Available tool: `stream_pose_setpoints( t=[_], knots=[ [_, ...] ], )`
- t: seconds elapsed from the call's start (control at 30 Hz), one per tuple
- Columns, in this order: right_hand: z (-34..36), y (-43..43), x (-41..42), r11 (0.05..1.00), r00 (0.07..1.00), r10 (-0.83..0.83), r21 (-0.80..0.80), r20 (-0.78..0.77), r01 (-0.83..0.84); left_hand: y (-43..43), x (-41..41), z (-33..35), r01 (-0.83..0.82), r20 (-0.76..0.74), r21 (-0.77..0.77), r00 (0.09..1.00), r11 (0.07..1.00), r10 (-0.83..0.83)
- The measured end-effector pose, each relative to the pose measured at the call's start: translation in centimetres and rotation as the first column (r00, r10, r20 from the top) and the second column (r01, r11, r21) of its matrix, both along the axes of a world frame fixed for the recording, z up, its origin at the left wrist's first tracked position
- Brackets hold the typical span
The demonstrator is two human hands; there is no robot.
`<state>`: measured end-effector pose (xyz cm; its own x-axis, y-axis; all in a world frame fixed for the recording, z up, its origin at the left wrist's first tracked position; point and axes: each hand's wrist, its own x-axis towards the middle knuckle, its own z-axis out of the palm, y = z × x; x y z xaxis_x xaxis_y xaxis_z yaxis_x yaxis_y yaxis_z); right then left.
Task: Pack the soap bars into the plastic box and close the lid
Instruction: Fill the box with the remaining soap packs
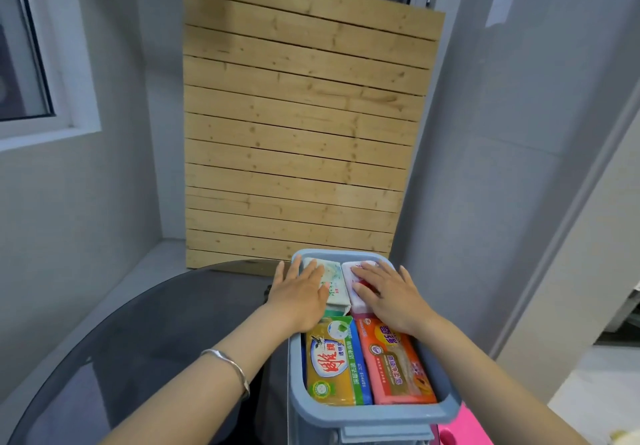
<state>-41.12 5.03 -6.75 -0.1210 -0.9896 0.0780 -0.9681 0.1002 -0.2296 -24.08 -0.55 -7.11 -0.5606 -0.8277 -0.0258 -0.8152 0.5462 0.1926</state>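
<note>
Your left hand [300, 297] lies flat, fingers spread, on the white and green soap bar [333, 285] at the far left of the blue plastic box [374, 418]. Your right hand [389, 294] lies flat on the white and red soap bar [356, 292] just beside it. Both hands are open and pressing down, with no grip closed around anything. Nearer to you, a yellow soap bar [334, 363] and an orange-pink soap bar [394, 365] sit side by side in the box. The box stands on the dark round worktop [138, 333]. A silver bangle [230, 368] is on your left wrist. A wooden slat panel [298, 125] leans against the wall behind.
</note>
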Motion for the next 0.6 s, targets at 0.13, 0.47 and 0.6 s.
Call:
stream_pose_setpoints(
  t=[0.13, 0.47, 0.6],
  knots=[
    [0.0, 0.3, 0.1, 0.999, 1.0, 0.016, 0.029, -0.011, -0.015, 0.0, -0.3, 0.2, -0.005, 0.071, -0.027, 0.997, 1.0, 0.007],
    [0.1, 4.6, -1.8, 0.985, 0.42, -0.068, -0.005, 0.905, 0.17, 1.9, 1.4, -1.1, 0.072, -0.773, 0.537, 0.441, 0.841, 0.456],
    [-2.9, 5.4, -2.7, 0.986, -0.067, -0.095, 0.103, 0.993, 0.13, 2.5, 1.8, -1.9, 0.302, -0.617, 0.783, 0.27, 0.544, 0.739]
  ],
)
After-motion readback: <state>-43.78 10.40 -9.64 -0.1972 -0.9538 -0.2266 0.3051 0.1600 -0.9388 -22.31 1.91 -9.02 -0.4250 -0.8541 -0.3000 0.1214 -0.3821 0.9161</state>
